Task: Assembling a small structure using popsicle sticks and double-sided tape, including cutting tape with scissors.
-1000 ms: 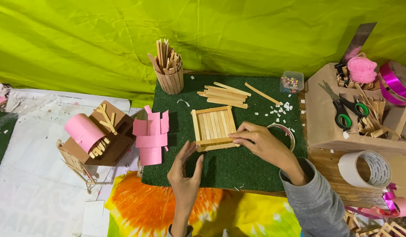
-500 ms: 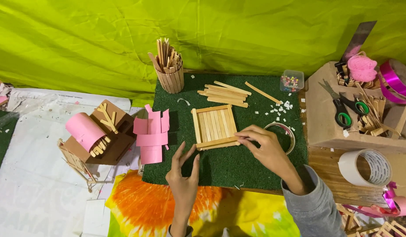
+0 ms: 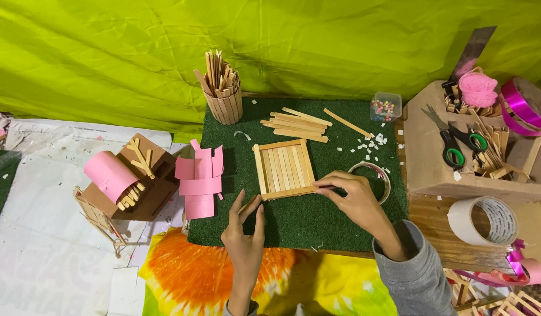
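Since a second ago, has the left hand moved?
Yes. The left hand has slid right along the green mat, its fingertips now nearer the stick panel's lower left corner.

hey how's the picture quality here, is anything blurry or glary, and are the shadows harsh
Head view: even, soft light with faint shadows under the left hand and right hand; the stick panel on the green mat looks sharp; a bright sheen on the pink ribbon roll; the yellow-green cloth bows slightly toward the edges, suggesting wide-angle distortion.
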